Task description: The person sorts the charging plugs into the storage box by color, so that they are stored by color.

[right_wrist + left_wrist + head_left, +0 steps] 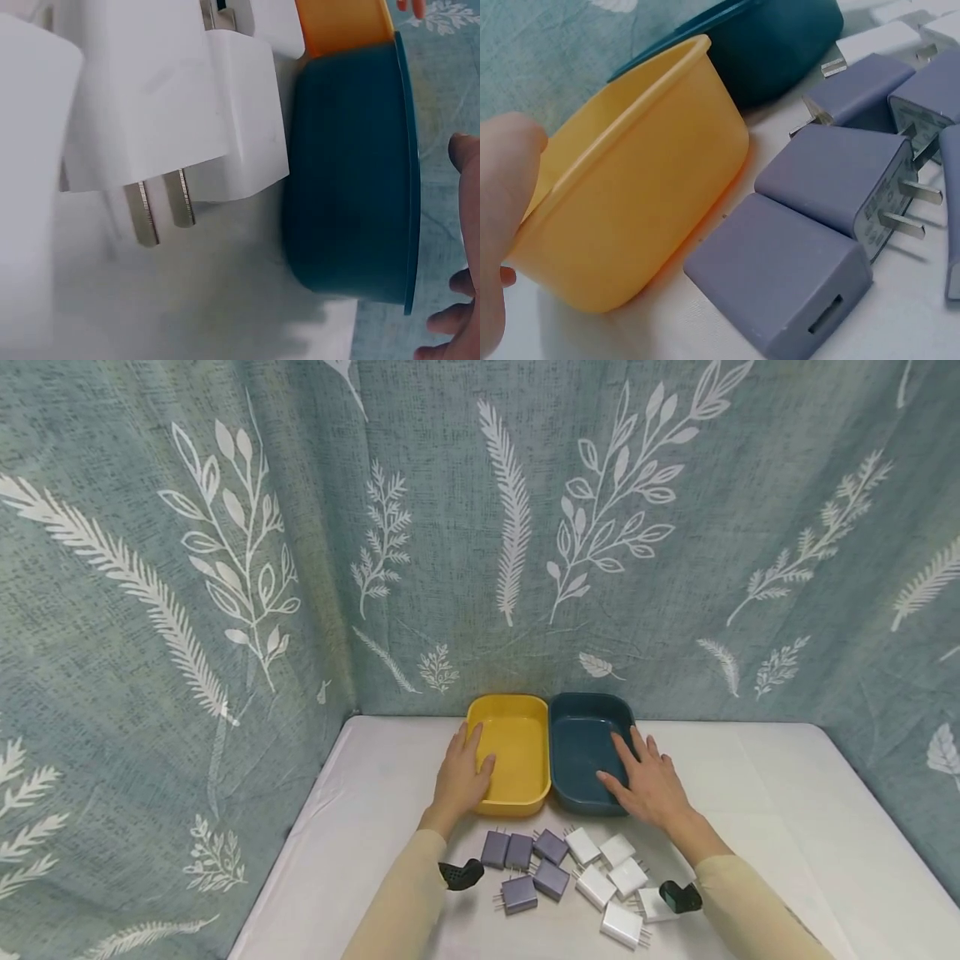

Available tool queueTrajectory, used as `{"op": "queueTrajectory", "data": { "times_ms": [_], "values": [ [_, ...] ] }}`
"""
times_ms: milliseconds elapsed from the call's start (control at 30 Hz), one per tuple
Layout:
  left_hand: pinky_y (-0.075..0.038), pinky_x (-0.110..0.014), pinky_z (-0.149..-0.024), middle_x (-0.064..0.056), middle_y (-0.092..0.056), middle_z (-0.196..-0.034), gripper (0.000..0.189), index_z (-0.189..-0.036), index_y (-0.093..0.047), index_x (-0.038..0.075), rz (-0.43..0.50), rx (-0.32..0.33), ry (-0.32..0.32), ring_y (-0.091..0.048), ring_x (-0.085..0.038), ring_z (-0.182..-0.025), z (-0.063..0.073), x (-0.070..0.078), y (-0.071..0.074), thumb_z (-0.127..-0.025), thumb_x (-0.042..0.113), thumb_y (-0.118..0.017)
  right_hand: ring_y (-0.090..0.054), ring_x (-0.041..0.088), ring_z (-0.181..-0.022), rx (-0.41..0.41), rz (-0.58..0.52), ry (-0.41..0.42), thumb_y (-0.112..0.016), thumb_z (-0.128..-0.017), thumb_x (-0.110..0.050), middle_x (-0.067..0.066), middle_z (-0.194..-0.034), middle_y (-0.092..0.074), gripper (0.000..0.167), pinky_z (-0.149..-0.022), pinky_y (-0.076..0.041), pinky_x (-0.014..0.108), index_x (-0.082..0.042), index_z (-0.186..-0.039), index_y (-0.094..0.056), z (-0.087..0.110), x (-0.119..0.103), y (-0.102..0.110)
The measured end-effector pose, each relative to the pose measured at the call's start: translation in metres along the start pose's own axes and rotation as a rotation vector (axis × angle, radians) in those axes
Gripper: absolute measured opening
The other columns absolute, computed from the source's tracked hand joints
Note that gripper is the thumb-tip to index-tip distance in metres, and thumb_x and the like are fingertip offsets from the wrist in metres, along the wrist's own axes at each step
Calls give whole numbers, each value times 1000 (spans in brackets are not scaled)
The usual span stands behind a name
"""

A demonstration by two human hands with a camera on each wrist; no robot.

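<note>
A yellow rectangular container and a dark blue container stand side by side against the curtain. My left hand is at the yellow one's left rim, its fingers extended and its thumb over the inside. Spread fingers of my right hand reach over the blue one's right edge; in the right wrist view a gap shows between that hand and the blue wall. Several purple plug-in chargers lie in front of the yellow container. Several white chargers lie in front of the blue one. Neither hand holds a charger.
A white cloth covers the table. The leaf-patterned curtain hangs behind and at both sides. Black wrist devices are on both forearms, low over the chargers. The chargers' metal prongs point various ways.
</note>
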State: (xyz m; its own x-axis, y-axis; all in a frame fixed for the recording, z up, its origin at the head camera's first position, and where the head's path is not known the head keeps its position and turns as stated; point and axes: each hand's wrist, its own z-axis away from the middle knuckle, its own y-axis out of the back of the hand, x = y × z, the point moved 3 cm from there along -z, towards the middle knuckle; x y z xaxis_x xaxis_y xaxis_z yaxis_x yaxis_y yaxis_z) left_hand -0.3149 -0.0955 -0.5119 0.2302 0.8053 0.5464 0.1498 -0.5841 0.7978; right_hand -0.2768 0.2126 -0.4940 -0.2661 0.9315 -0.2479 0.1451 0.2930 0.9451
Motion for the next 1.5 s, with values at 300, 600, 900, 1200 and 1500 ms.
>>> {"op": "queueTrajectory", "data": {
  "times_ms": [300,600,900,1200,1500],
  "values": [
    [-30,-55,-116,-20,-28,-158,59,-152,-34,11,153,26,64,-30,-38,-145,9,-12,3,-99,33,-50,-30,57,-137,23,-33,9,-51,-95,-54,30,-155,-26,75,-104,-32,71,-7,-152,-32,10,3,-2],
    [-32,-54,-115,-20,-38,-153,59,-152,-32,8,302,21,98,-39,-38,-140,17,-26,2,-100,31,-50,-31,56,-137,26,-56,5,-54,-95,-51,30,-156,-26,75,-103,-33,70,-6,-151,-33,21,7,-6],
    [-49,-48,-103,-19,-50,-145,57,-152,-35,21,513,-81,187,-54,-36,-128,27,-41,9,-100,33,-54,-33,54,-137,73,-89,23,-57,-94,-47,30,-154,-29,74,-105,-34,66,-4,-150,-34,34,11,-7],
    [-52,-40,-99,-23,-53,-141,56,-150,-39,17,772,-201,225,-55,-36,-127,37,-61,9,-97,13,-57,-36,53,-135,106,-92,61,-60,-93,-45,30,-152,-33,73,-104,-36,66,-5,-149,-36,49,15,-11],
    [-53,-35,-98,-21,-56,-138,56,-149,-41,20,816,-240,213,-58,-33,-125,39,-68,8,-96,14,-59,-37,52,-135,123,-95,82,-63,-92,-40,29,-152,-33,72,-104,-37,65,-5,-149,-37,68,15,-11]
  ]
}}
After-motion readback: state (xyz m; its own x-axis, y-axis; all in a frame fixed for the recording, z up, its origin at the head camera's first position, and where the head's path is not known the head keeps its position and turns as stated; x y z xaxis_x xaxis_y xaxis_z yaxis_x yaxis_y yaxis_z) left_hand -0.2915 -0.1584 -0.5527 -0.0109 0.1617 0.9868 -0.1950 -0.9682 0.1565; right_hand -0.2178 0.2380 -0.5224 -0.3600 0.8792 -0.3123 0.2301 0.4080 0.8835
